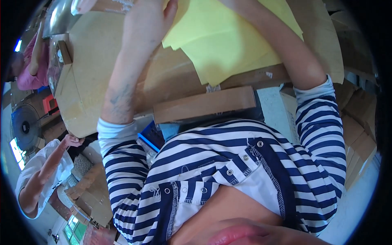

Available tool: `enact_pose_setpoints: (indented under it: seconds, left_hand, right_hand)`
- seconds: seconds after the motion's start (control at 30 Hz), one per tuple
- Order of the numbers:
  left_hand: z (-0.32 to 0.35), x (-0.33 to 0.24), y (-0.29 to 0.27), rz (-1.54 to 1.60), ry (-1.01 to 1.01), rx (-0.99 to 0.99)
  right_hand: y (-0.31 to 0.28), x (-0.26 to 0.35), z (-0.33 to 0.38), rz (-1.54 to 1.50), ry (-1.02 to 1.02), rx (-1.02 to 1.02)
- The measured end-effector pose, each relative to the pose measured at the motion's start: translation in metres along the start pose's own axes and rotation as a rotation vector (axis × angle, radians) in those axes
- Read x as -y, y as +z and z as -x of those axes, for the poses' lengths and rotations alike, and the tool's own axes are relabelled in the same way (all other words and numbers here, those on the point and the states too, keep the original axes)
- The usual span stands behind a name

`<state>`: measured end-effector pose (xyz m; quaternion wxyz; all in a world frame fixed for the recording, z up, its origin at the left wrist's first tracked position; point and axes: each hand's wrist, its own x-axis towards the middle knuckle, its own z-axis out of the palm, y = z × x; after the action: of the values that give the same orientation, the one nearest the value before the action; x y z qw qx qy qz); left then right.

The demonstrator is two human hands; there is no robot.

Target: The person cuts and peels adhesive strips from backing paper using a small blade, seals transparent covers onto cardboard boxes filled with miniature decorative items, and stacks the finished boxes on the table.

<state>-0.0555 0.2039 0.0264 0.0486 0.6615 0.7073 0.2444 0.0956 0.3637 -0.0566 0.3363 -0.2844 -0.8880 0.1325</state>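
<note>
The grip I cannot tell: left hand (pixel 143 20) and right hand (pixel 239 4) are cut at the far edge. Beyond the near cardboard box (pixel 204 104), yellow paper sheets (pixel 224 51) lie uneven on the table (pixel 94 53). Light, flat pressure should probably prevent their sliding.

Paper sheets (pixel 228 45) on table (pixel 92 61), right of centre, lowest corner close to near edge. Cardboard piece (pixel 206 104) between near edge and wearer's torso (pixel 212 151). Fan (pixel 25 125), 2 co-workers (pixel 33 75) beyond left edge. Cartons (pixel 357 130) past right edge.
</note>
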Motion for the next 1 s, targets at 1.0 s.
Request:
enact_pose_setpoints:
  seconds: [1.0]
  left_hand:
    - [0.172,-0.034,-0.013,0.261,0.172,0.203]
  right_hand:
    - [-0.005,0.005,-0.002,0.003,0.055,0.08]
